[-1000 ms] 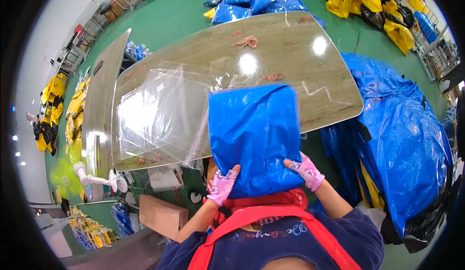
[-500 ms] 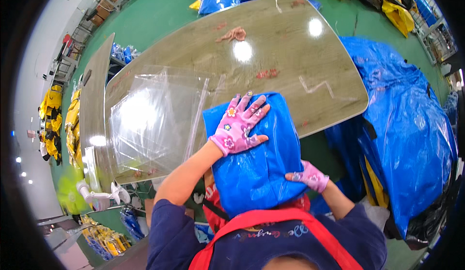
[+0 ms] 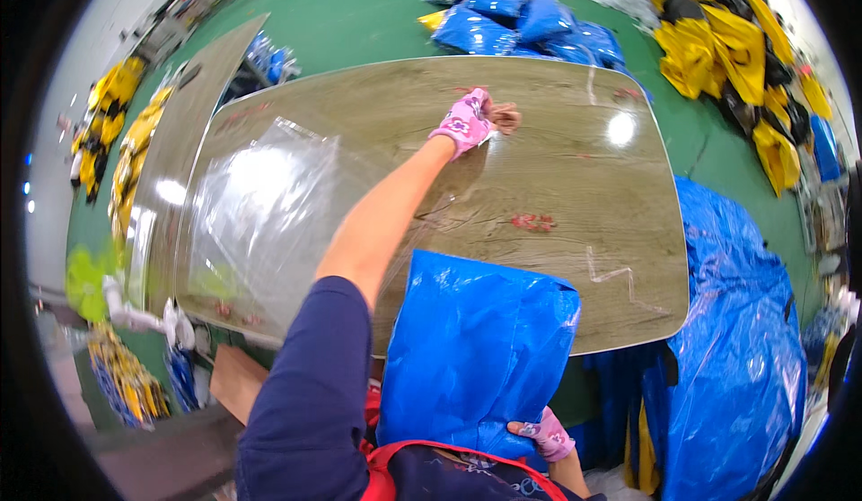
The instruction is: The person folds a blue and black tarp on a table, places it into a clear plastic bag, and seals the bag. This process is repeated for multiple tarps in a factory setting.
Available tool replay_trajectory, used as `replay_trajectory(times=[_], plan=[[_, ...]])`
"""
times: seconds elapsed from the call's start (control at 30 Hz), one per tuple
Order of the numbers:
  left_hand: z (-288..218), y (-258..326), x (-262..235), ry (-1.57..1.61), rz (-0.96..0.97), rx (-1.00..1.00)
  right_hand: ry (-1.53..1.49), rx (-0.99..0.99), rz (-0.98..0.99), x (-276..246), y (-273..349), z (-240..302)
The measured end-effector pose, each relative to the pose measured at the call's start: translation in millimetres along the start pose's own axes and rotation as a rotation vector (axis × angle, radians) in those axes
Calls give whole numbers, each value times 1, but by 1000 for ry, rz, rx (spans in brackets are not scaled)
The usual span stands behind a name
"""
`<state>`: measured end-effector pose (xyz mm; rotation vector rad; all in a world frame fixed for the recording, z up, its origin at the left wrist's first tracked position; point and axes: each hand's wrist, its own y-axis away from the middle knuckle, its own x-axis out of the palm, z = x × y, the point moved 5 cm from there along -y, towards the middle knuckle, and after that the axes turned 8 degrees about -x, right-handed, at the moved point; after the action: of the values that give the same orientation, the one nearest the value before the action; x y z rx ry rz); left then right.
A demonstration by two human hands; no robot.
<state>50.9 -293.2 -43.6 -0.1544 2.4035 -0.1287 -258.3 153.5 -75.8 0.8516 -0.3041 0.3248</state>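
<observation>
My left arm stretches over the table, and my left hand (image 3: pixel 469 126), in a pink flowered glove with some bare fingertips, is closed at a small crumpled brownish-pink cloth (image 3: pixel 505 118). Fingers and cloth partly blend there. A folded, shiny blue plastic bag (image 3: pixel 480 348) leans against my front, its upper end over the table's near edge. Low on its right side, my right hand (image 3: pixel 546 434), gloved alike, grips the blue bag with the thumb on top and the other fingers hidden beneath.
Clear plastic sleeves (image 3: pixel 269 187) lie on the left of the wood-look table (image 3: pixel 449 79). A large blue plastic pile (image 3: pixel 736 348) stands at the right. Blue packages (image 3: pixel 521 21) and yellow bundles (image 3: pixel 727 52) lie on the floor beyond. A green fan (image 3: pixel 87 284) is at the left.
My left hand has left the blue bag and reached forward to the cloth. The bag has come closer to my body, still in my right hand. The whole view has shifted.
</observation>
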Motion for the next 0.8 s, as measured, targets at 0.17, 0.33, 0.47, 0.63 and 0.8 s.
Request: replay_trajectory(times=[0.17,0.33,0.47,0.63,0.8], plan=[[25,153,-128,-581,307,44,9,-133,-59,-14,-6,-12],[54,300,-154,-804,79,115,-109,-207,18,2,-9,5],[105,295,-153,-729,164,-26,-114,-252,11,-25,-17,1],[74,301,-151,-605,109,20,-245,-379,-28,-46,-2,8],[53,298,-139,-567,305,70,-278,-460,-46,-38,13,15]])
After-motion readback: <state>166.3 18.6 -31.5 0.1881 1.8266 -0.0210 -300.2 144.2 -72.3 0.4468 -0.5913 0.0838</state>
